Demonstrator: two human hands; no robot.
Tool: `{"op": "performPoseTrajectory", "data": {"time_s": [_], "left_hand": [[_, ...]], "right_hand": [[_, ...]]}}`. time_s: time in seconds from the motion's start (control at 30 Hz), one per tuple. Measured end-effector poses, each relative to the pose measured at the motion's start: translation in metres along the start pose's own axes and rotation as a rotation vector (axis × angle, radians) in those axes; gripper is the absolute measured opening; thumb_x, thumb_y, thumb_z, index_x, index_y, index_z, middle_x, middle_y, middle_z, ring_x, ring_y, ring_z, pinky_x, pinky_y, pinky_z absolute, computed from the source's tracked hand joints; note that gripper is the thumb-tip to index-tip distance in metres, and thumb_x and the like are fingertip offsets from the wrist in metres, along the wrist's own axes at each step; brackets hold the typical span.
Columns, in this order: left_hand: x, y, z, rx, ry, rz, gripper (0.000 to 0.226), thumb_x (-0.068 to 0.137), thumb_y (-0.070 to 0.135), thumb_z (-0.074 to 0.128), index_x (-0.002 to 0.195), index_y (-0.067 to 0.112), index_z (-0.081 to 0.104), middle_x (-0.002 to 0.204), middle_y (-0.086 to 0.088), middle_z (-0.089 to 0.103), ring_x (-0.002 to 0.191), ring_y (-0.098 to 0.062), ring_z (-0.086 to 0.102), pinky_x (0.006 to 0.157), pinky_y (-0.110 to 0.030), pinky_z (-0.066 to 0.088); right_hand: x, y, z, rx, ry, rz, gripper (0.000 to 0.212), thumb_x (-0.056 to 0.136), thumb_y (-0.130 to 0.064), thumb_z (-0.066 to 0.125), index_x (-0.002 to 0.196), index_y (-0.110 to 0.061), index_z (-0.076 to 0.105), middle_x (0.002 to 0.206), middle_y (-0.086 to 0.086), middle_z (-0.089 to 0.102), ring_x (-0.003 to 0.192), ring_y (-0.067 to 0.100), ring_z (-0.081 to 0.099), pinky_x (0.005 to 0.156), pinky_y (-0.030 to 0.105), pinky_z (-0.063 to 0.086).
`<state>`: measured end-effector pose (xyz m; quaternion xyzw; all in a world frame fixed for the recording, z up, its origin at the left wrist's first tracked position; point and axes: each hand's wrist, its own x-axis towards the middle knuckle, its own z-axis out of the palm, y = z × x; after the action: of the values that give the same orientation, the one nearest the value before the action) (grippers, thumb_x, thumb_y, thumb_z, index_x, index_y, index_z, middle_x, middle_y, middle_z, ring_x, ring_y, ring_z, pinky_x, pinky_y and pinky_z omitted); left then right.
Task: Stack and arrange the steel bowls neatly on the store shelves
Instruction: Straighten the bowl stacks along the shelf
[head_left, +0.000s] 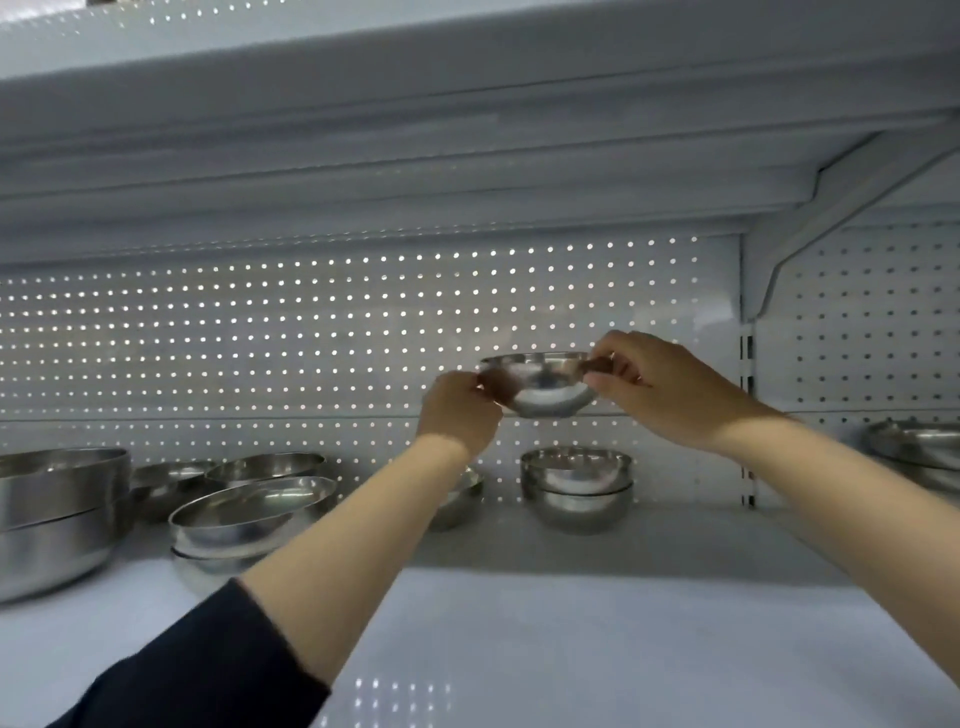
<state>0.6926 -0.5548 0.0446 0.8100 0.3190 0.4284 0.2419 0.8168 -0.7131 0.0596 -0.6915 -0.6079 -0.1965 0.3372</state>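
A small steel bowl (543, 387) hangs in the air above the white shelf (597, 613). My left hand (457, 413) pinches its left rim and my right hand (660, 389) pinches its right rim. Directly below sits a short stack of small steel bowls (576, 488) by the back panel. Another small bowl (465, 496) is partly hidden behind my left forearm. Left of it lie shallow steel bowls (249, 512), some stacked, with more behind (265, 465). Two large deep bowls (52, 514) are stacked at the far left.
A perforated white back panel (311, 322) closes the shelf behind. The upper shelf (415, 145) hangs low overhead, with a bracket (810, 228) at the right. More steel bowls (919, 447) stand in the neighbouring bay at the far right.
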Motion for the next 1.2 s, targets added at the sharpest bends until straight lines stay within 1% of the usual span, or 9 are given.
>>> {"op": "performPoseTrajectory", "data": {"time_s": [0.13, 0.3, 0.37, 0.5, 0.6, 0.73, 0.9, 1.07, 1.2], "left_hand": [[0.005, -0.007, 0.05, -0.267, 0.011, -0.014, 0.038, 0.076, -0.01, 0.045, 0.069, 0.018, 0.07, 0.088, -0.012, 0.073, 0.095, -0.03, 0.066, 0.071, -0.029, 0.048], [0.006, -0.032, 0.069, -0.24, -0.041, 0.081, 0.05, 0.068, -0.018, 0.037, 0.078, 0.019, 0.07, 0.074, 0.01, 0.062, 0.073, -0.003, 0.057, 0.054, 0.008, 0.036], [0.006, -0.037, 0.069, -0.22, -0.03, 0.087, 0.049, 0.07, -0.019, 0.036, 0.088, 0.011, 0.072, 0.078, 0.008, 0.062, 0.077, -0.006, 0.057, 0.055, 0.006, 0.037], [0.003, -0.047, 0.075, -0.115, -0.072, 0.114, 0.05, 0.074, -0.013, 0.035, 0.105, 0.009, 0.068, 0.1, -0.001, 0.065, 0.097, -0.013, 0.057, 0.081, -0.016, 0.039], [0.0, -0.055, 0.078, -0.047, -0.117, 0.121, 0.053, 0.074, -0.01, 0.033, 0.108, 0.011, 0.067, 0.106, -0.003, 0.065, 0.102, -0.02, 0.057, 0.077, -0.023, 0.043], [0.006, -0.063, 0.084, 0.063, -0.201, 0.125, 0.045, 0.079, -0.005, 0.038, 0.111, 0.011, 0.065, 0.117, -0.007, 0.064, 0.112, -0.023, 0.057, 0.091, -0.028, 0.043], [0.005, -0.065, 0.087, 0.071, -0.218, 0.118, 0.042, 0.079, -0.004, 0.039, 0.11, 0.01, 0.064, 0.114, -0.005, 0.065, 0.108, -0.023, 0.057, 0.082, -0.022, 0.04], [0.002, -0.066, 0.09, 0.04, -0.269, 0.048, 0.029, 0.076, -0.006, 0.036, 0.086, 0.007, 0.06, 0.097, -0.013, 0.067, 0.086, -0.024, 0.056, 0.068, -0.023, 0.036], [-0.001, -0.065, 0.091, 0.112, -0.308, 0.021, 0.027, 0.079, -0.006, 0.041, 0.092, 0.003, 0.063, 0.084, -0.007, 0.057, 0.081, -0.021, 0.05, 0.067, -0.023, 0.034]], "right_hand": [[-0.011, 0.038, 0.027, -0.024, 0.114, 0.05, 0.013, 0.089, -0.042, 0.055, 0.085, -0.03, 0.05, 0.088, -0.011, 0.048, 0.075, 0.001, 0.05, 0.063, 0.015, 0.034], [-0.019, 0.07, 0.049, 0.012, 0.05, 0.111, 0.015, 0.088, -0.044, 0.055, 0.085, -0.031, 0.05, 0.087, -0.011, 0.051, 0.077, -0.001, 0.05, 0.064, 0.015, 0.035], [-0.02, 0.071, 0.052, 0.019, 0.038, 0.109, 0.014, 0.087, -0.043, 0.056, 0.083, -0.032, 0.049, 0.087, -0.012, 0.05, 0.078, -0.001, 0.049, 0.064, 0.015, 0.033], [-0.022, 0.07, 0.054, -0.012, 0.007, 0.123, 0.016, 0.088, -0.04, 0.057, 0.09, -0.024, 0.053, 0.087, -0.009, 0.048, 0.077, -0.001, 0.047, 0.063, 0.014, 0.031], [-0.027, 0.068, 0.053, -0.003, -0.038, 0.145, 0.016, 0.09, -0.038, 0.057, 0.094, -0.023, 0.053, 0.088, -0.01, 0.047, 0.077, 0.0, 0.046, 0.063, 0.014, 0.032], [-0.03, 0.067, 0.058, 0.008, -0.082, 0.179, 0.009, 0.091, -0.037, 0.055, 0.09, -0.03, 0.049, 0.087, -0.013, 0.045, 0.075, -0.001, 0.045, 0.062, 0.014, 0.03], [-0.031, 0.066, 0.063, 0.0, -0.071, 0.212, 0.016, 0.091, -0.034, 0.056, 0.096, -0.019, 0.052, 0.087, -0.008, 0.045, 0.073, 0.002, 0.045, 0.065, 0.018, 0.034], [-0.032, 0.066, 0.064, 0.01, -0.084, 0.24, 0.017, 0.09, -0.039, 0.056, 0.096, -0.024, 0.051, 0.088, -0.012, 0.044, 0.075, 0.0, 0.046, 0.063, 0.016, 0.032], [-0.032, 0.068, 0.062, 0.135, -0.108, 0.322, 0.037, 0.082, -0.051, 0.06, 0.11, -0.031, 0.046, 0.1, -0.012, 0.047, 0.081, 0.0, 0.05, 0.065, 0.019, 0.036]]}}
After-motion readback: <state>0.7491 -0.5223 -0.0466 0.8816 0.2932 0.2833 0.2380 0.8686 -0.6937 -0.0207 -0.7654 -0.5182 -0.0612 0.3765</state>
